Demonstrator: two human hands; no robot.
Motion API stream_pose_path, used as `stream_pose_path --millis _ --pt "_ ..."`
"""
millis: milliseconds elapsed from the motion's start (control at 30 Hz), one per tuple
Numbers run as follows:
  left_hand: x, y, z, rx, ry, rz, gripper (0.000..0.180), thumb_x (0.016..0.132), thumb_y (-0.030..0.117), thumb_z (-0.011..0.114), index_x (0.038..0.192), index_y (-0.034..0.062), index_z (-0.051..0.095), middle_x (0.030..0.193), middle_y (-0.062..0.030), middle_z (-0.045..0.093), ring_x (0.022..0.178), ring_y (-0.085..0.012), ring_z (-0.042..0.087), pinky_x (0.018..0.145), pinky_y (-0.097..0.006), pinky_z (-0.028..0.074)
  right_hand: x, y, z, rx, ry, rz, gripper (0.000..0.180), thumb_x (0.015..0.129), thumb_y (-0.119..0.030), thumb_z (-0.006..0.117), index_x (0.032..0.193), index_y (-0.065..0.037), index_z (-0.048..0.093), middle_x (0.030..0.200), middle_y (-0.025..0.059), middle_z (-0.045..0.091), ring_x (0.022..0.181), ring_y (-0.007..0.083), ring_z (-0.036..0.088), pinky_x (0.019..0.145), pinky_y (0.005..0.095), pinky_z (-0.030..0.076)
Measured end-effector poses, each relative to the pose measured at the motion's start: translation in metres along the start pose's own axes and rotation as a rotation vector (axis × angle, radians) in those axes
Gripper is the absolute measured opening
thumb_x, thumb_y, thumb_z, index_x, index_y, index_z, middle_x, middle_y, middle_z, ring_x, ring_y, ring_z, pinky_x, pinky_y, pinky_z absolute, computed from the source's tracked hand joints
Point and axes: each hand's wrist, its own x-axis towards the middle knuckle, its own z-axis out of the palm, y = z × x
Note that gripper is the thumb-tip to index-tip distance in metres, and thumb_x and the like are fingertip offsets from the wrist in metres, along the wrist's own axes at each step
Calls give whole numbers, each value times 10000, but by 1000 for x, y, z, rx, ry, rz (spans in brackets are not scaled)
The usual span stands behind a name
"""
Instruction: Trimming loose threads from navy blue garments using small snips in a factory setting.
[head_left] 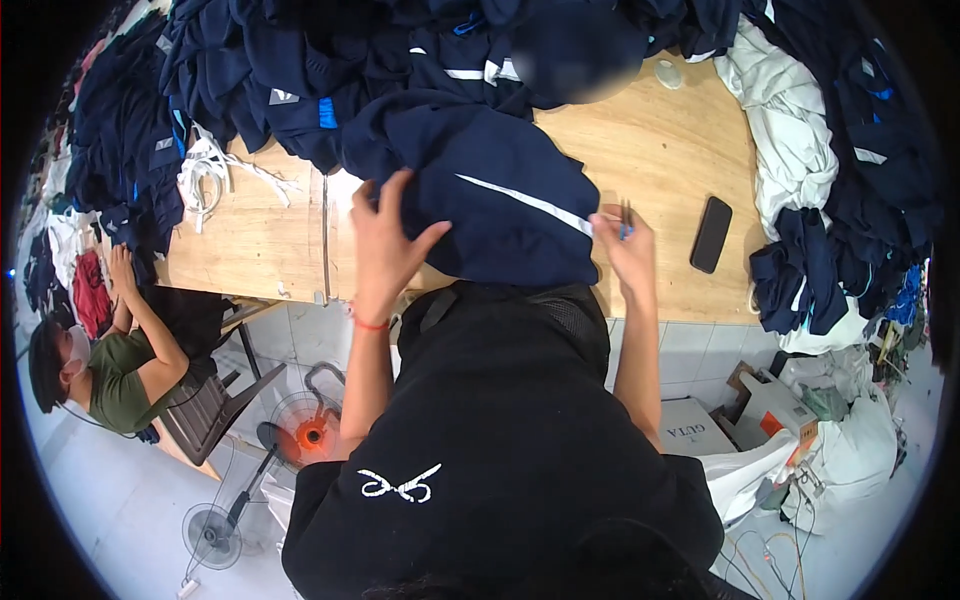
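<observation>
The soft navy-blue cloth garment with a narrow white stripe (500, 245) lies bunched on the pale wooden table (640, 150), right in front of the person, its lower fold down by the table's near edge. The bare left hand (388, 245) is open, fingers and thumb spread over the garment's left side; whether it presses or only hovers, I can't tell from here. The bare right hand (628, 250) is closed in a pinch at the stripe's right end, around a small tool with a blue part (627, 231). To its right there's bare wood as far as the black rectangular phone (711, 235), then the heap of crumpled white fabric (785, 120) closes that side. Leftward, past a dark seam in the tabletop (326, 240), another bare stretch runs to the loose white cords (205, 185). Away from the person, the big pile of navy garments (270, 60) crowds against the cloth and covers the table's far edge. A dark round shape (580, 50) up there is too blurred to make out. The tool is mostly hidden by the fingers, and the person's black short-sleeved shirt (500, 420) blocks part of the near edge.
</observation>
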Motion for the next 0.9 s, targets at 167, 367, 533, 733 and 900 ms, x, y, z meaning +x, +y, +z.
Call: stream_pose_path --millis 167,367,533,733,900 --pt "31 33 51 -193 -142 189 304 790 48 790 1052 42 636 970 -195 642 866 -426 646 774 -457 542 7 -29 -23 290 -48 145 175 937 -124 801 1048 -6 737 774 -7 656 597 50 520 518 231 355" --pt "72 80 67 -791 -154 169 226 857 32 692 1066 16 608 843 -47 614 778 -91 554 698 -277 485 -36 -141 -83 592 103 -255 62 977 -63 748 1017 -21 727 766 -42 610 610 22 484 516 213 286" --pt "89 43 70 -576 118 154 390 981 56 708 1352 -3 604 1275 -175 722 1163 -272 713 941 -326 568 -73 -139 -68 82 -305 -321 147 989 -79 718 1077 21 781 883 56 786 784 70 645 683 223 445" --pt "34 21 36 -526 -110 -91 196 948 79 771 1126 11 723 1020 -53 763 818 -121 683 742 -278 556 -39 -52 -91 -57 331 -127 190 994 -91 711 1102 54 771 869 109 782 796 142 694 719 281 527" --pt "-2 32 73 -397 -490 123 362 764 184 920 996 14 701 893 -116 700 769 -267 696 707 -378 568 -43 -11 -89 -365 237 -108 245 895 -51 807 1122 30 764 915 59 765 687 124 602 648 267 487"
